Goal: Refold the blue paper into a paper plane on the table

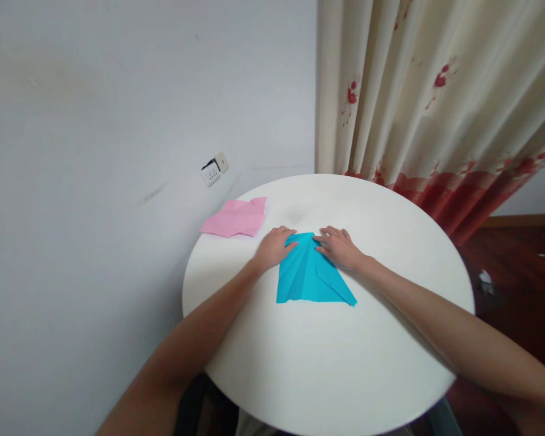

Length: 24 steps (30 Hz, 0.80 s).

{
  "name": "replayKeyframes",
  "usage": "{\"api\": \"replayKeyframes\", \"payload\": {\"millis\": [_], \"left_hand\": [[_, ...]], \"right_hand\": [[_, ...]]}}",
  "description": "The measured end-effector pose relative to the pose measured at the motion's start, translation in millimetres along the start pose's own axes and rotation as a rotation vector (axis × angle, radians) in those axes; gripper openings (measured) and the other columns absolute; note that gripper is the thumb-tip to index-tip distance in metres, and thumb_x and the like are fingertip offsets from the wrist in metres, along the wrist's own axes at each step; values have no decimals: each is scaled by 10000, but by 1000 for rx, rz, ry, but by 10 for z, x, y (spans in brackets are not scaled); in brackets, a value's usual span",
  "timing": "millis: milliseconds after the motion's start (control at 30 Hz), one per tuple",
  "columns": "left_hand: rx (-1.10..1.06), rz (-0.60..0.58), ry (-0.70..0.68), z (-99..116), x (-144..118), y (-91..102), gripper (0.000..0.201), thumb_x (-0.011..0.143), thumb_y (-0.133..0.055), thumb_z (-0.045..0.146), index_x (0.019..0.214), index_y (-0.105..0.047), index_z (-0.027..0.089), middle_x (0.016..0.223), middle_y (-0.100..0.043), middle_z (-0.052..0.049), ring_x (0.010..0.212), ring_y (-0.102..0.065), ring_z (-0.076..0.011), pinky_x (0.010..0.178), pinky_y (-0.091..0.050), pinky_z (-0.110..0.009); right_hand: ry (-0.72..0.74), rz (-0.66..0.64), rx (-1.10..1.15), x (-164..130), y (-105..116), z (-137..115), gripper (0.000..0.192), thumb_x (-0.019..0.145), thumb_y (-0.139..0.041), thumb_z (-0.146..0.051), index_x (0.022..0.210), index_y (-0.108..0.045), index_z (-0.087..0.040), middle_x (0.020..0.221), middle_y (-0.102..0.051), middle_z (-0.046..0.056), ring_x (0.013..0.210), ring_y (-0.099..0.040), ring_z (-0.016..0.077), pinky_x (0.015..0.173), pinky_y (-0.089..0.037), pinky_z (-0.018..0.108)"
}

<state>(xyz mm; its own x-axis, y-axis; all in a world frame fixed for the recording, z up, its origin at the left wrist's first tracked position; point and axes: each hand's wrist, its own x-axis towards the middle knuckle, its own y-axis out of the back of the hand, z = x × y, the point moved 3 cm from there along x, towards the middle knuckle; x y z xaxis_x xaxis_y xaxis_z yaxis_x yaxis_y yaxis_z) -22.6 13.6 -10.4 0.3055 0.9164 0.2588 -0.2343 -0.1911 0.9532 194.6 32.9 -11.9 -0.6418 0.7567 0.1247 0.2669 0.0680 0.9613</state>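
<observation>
In the head view, the blue sheet (305,278) lies a little left of the middle of the round white tabletop (381,351), well in from the near edge. It is narrow on the side toward the far edge and wide on the side toward the near edge, with creases fanning out between the two. Its right side carries a slanting folded flap, whose tip sticks out at the near right.

The left hand (273,248) rests palm down at the sheet's far left corner. Its fingers are loosely bent, the thumb set apart from them, and the tips touch the paper without closing round it. The right hand (340,249) is on the far right part of the sheet, fingers spread, with the forefinger and thumb tips against the paper; it too is unclosed. Both forearms reach in over the tabletop from its near side.

The pink sheet (235,219), creased and uneven, lies by the far left edge of the tabletop, its left corner reaching the rim. It is apart from the left hand.

Beyond the left edge stands a pale wall (131,91) with a socket (211,174). A flowered curtain (454,115) hangs past the far right edge, above a dark red floor (508,321).
</observation>
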Motion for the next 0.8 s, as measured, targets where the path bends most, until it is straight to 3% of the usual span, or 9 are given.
{"api": "replayKeyframes", "payload": {"millis": [167, 467, 800], "left_hand": [[19, 18, 35, 8, -2, 11, 378, 983, -548, 377, 1303, -637, 197, 1225, -658, -99, 1130, -600, -277, 1027, -466, -406], [0, 54, 254, -31, -23, 55, 372, 1018, -477, 419, 1274, -646, 210, 1171, -683, -89, 1067, -668, -259, 920, -539, -362], [-209, 195, 156, -14, 17, 49, 319, 950, -586, 254, 1258, -642, 195, 1258, -637, -86, 1098, -638, -228, 1006, -522, -363]], "right_hand": [[-9, -4, 10, 11, -19, 18, 413, 1027, -485, -367, 1411, -577, -246, 1508, -483, 163, 1407, -382, 333, 1107, -282, 616], [-3, 11, 6, 18, -33, 31, 400, 1025, -491, -366, 1394, -594, -249, 1498, -496, 164, 1397, -399, 331, 1103, -286, 605], [-3, 7, 16, 11, -38, 35, 391, 1025, -479, -348, 1385, -597, -254, 1502, -487, 166, 1399, -391, 335, 1091, -288, 636]]}}
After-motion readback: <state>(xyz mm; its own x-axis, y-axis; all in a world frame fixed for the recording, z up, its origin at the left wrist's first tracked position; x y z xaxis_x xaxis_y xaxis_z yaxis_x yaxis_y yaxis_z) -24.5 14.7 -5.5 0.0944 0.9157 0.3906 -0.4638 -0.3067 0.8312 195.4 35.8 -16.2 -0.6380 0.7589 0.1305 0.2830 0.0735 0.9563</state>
